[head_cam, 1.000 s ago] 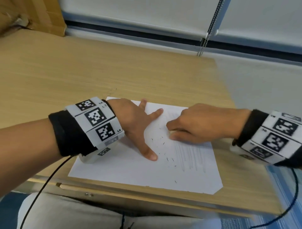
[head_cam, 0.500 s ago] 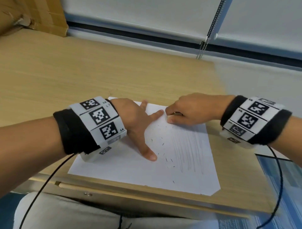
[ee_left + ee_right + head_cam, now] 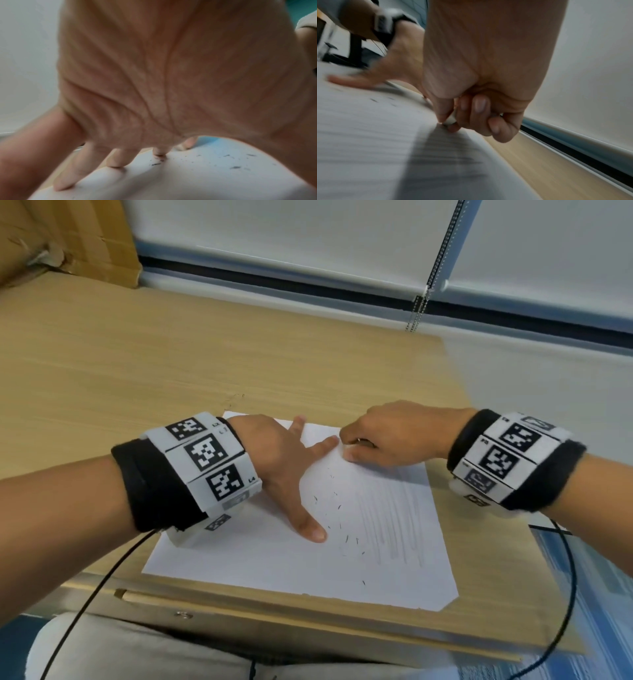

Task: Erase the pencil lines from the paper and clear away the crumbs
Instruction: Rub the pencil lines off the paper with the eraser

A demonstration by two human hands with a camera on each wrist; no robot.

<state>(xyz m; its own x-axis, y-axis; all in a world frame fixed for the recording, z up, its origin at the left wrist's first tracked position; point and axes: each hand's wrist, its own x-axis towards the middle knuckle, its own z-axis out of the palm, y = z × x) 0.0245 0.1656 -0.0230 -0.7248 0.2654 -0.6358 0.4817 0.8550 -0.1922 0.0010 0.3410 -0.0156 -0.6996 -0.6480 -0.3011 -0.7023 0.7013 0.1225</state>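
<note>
Crumbs [image 3: 342,529] lie on the paper [image 3: 239,556], pencil lines [image 3: 394,525] beside them unerased. The left hand [image 3: 277,463], spread, pins the sheet. The right hand [image 3: 387,436], pinching what seems an eraser [image 3: 451,119], has slid to the far edge; rubbing continues.

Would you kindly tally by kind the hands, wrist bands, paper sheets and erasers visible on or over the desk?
Hands: 2 (left hand presses flat, right hand grips the eraser)
Wrist bands: 2 (left band, right band)
Sheets of paper: 1
Erasers: 1, mostly hidden by the fingers
Total: 6
</note>
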